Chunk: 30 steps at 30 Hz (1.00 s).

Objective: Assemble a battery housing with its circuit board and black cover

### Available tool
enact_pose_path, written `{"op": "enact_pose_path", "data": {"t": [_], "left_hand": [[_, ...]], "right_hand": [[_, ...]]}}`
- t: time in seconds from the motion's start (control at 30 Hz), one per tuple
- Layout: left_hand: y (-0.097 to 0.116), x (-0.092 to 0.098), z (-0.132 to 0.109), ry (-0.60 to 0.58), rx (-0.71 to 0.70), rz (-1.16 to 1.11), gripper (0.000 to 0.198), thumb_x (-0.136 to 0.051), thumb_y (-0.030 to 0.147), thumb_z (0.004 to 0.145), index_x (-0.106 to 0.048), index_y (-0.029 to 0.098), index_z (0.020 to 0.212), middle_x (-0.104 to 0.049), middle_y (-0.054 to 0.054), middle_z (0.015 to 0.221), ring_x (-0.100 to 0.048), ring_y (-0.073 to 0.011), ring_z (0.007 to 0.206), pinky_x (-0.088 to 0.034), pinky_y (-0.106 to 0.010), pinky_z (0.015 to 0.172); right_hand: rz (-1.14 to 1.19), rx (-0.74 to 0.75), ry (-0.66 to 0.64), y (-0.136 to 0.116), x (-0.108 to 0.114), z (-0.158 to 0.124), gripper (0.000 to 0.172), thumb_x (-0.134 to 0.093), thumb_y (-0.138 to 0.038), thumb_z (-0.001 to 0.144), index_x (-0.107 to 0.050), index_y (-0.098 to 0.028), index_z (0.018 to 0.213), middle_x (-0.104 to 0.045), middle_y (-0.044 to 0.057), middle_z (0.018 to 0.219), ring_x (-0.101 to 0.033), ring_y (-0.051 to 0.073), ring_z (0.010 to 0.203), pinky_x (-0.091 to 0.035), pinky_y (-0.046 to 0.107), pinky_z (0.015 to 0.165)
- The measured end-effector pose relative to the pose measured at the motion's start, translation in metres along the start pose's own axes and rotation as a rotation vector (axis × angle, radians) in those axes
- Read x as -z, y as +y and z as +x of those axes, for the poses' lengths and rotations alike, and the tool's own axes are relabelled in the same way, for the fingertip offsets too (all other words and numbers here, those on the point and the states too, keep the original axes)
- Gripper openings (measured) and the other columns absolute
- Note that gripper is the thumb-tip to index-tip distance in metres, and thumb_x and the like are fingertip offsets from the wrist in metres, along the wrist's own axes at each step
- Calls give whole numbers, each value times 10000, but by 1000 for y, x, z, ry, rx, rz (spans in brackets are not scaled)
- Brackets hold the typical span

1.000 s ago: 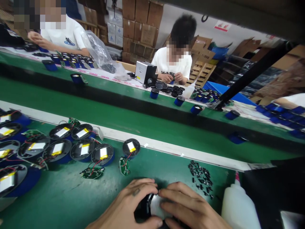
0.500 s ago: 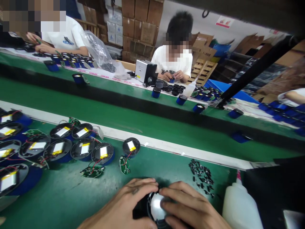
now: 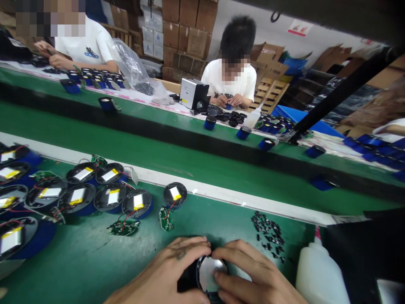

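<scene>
Low in the middle, my left hand [image 3: 177, 270] is closed around the side of a round black housing, thumb in front and fingers behind. A shiny silver disc [image 3: 210, 270] sits in the housing's mouth. My right hand [image 3: 253, 270] curves around the far and right side of the same housing, with a fingertip pressed on the disc. The lower part of the housing is cut off or covered by my hands. Closest beyond them is a blue housing [image 3: 175, 194] with a white battery and a green circuit board [image 3: 166, 218] on red wires.
Several blue housings with batteries [image 3: 77, 196] crowd the left. Small black parts [image 3: 268, 232] lie in a pile right of my hands, near a white squeeze bottle [image 3: 321, 274]. Across the green conveyor belt [image 3: 152, 152], which carries blue housings [image 3: 243, 132], two people work with their hands.
The housings on the belt have shifted slightly to the right. My right fingers have moved a little on the disc, and more of its silver face shows. My left hand keeps its grip.
</scene>
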<state>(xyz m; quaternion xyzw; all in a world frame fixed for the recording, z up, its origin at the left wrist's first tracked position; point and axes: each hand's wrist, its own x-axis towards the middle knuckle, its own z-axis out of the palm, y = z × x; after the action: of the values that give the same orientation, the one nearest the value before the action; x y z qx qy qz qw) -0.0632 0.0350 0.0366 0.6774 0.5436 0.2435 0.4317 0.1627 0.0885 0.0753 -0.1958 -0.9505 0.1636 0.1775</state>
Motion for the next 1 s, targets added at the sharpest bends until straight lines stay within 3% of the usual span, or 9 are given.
{"op": "enact_pose_path", "data": {"t": [0.23, 0.37, 0.43, 0.53, 0.63, 0.73, 0.8, 0.9, 1.0], "left_hand": [[-7, -6, -1, 3, -43, 28, 713, -938, 215, 617, -662, 265, 1272, -622, -80, 1406, -581, -301, 1296, -486, -460, 1107], [-18, -8, -4, -4, -86, -49, 711, -911, 315, 653, -631, 341, 1306, -609, -34, 1425, -562, -302, 1317, -474, -475, 1117], [-20, -11, -6, 52, -48, -140, 583, -828, 373, 746, -628, 395, 1293, -630, 14, 1401, -573, -263, 1307, -477, -446, 1117], [-14, -17, -6, 152, 47, -232, 358, -664, 316, 851, -681, 399, 1199, -703, 57, 1279, -632, -191, 1220, -504, -362, 1081], [-6, -23, -2, 200, 104, -284, 311, -649, 253, 810, -729, 369, 1087, -752, 68, 1153, -688, -159, 1101, -538, -288, 1007], [-4, -27, 0, 217, 154, -339, 282, -652, 255, 811, -741, 376, 1050, -762, 76, 1107, -709, -143, 1047, -554, -248, 959], [-6, -28, 0, 214, 160, -354, 292, -652, 265, 821, -736, 390, 1071, -757, 77, 1129, -703, -144, 1073, -548, -255, 980], [-9, -29, -2, 210, 161, -356, 297, -653, 291, 832, -726, 420, 1089, -747, 90, 1165, -684, -141, 1119, -523, -284, 1038], [-12, -30, -3, 199, 155, -347, 295, -641, 306, 846, -718, 424, 1105, -735, 94, 1202, -674, -141, 1147, -519, -293, 1053]], "right_hand": [[-11, -23, -19, 0, 0, 1, 95, -625, -234, 946, -718, -213, 952, -706, 57, 1139, -647, 175, 995, -582, 271, 836], [-14, -44, -28, 0, -6, -2, 74, -640, -205, 929, -708, -221, 956, -698, 48, 1158, -644, 183, 1016, -582, 281, 853], [-14, -43, 8, 0, -9, -4, 92, -617, -190, 934, -701, -223, 945, -694, 50, 1148, -644, 190, 1007, -587, 283, 831], [-16, -70, -14, -2, -11, -7, 125, -600, -178, 938, -698, -234, 993, -681, 56, 1168, -637, 195, 1042, -588, 293, 865], [6, -115, -83, -4, -7, -5, 136, -611, -152, 932, -697, -228, 1006, -667, 65, 1204, -629, 188, 1091, -574, 286, 938], [78, -97, -22, -5, -2, -2, 158, -669, -139, 892, -707, -203, 1031, -697, 67, 1158, -653, 175, 1069, -581, 226, 917], [135, -104, 38, -5, 0, -1, 293, -740, -148, 839, -698, -186, 1126, -717, 59, 1144, -680, 157, 1054, -570, 169, 921], [163, -227, 34, -4, 3, -3, 435, -811, -158, 770, -694, -200, 1186, -717, 37, 1182, -715, 128, 1034, -535, 103, 931], [171, -378, -71, -6, 5, -5, 386, -801, -175, 786, -720, -248, 1156, -721, 7, 1183, -726, 134, 1025, -549, 113, 920]]}}
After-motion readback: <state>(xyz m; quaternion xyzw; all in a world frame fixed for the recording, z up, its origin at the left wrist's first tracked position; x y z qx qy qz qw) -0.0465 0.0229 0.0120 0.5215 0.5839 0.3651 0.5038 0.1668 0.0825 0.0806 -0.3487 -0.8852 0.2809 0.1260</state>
